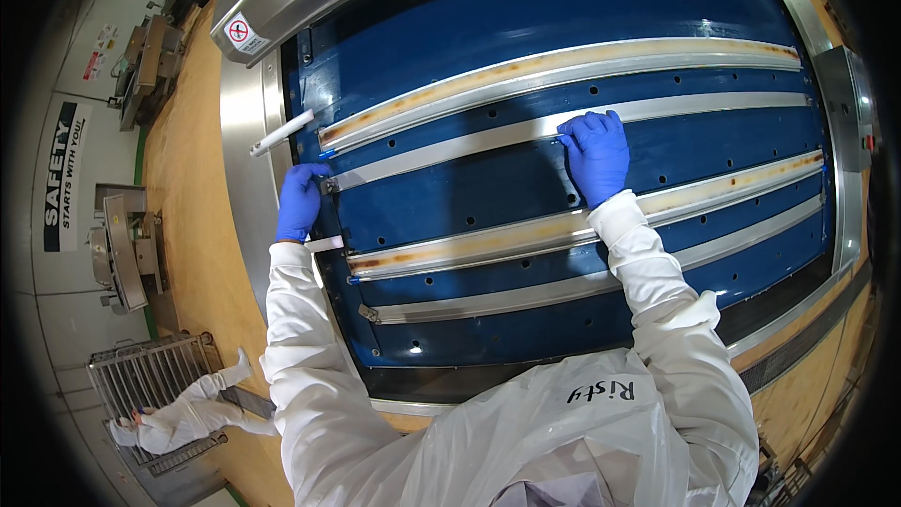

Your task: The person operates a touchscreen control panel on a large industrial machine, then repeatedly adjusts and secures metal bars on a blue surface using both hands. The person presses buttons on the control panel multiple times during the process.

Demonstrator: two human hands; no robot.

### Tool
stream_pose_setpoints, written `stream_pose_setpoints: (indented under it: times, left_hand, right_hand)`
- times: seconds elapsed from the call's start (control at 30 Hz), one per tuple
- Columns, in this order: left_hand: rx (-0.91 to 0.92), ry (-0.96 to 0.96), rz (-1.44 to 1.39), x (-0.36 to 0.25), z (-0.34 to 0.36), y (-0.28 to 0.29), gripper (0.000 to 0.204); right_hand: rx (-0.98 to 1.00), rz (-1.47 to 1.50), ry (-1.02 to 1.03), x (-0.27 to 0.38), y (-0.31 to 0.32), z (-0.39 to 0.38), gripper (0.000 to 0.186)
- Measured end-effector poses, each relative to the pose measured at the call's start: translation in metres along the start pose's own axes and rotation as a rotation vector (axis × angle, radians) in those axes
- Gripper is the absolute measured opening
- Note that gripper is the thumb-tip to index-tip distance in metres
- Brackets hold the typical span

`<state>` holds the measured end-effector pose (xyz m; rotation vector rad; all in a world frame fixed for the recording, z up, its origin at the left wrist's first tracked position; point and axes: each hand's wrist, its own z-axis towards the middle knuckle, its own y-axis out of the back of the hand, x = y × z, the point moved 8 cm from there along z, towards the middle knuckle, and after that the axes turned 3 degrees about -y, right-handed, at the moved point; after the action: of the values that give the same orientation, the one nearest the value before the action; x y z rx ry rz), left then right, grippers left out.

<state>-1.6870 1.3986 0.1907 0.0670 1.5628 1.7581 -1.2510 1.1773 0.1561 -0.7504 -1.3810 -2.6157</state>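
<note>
Both my hands wear blue gloves and reach over a wide dark blue panel [526, 190] crossed by long metal bars. My right hand [601, 161] is closed, its fingers bent over the near edge of a flat silver metal strip [450, 149]. My left hand [298, 205] is at the panel's left side, beside the small bracket [328, 186] at that strip's end. Its fingers look curled, and what they grip is hidden. Sealing bars [563, 63] with brown scorch marks along pale tape lie beyond and nearer than the strip.
White rods [283, 132] stick out at the panel's left edge. A steel frame [246, 113] surrounds the panel, and a control box [843, 103] stands at the right. Far left, a person [183, 413] in white is by a wire rack [141, 371]. Machines [122, 249] line the wall.
</note>
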Motion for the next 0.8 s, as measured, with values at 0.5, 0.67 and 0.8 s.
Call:
stream_pose_setpoints:
  times: [0.5, 0.67, 0.8]
  left_hand:
    - [0.138, 0.352, -0.032, 0.028, -0.014, -0.020, 0.019]
    - [0.127, -0.023, 0.167, 0.001, -0.009, -0.019, 0.018]
    - [0.054, 0.004, 0.124, -0.009, -0.001, -0.017, 0.009]
  right_hand:
    - [-0.023, 0.008, 0.012, -0.003, -0.002, -0.002, 0.010]
    - [-0.008, 0.011, 0.009, -0.002, -0.001, -0.001, 0.009]
    - [-0.014, -0.014, -0.003, -0.005, -0.002, -0.004, 0.009]
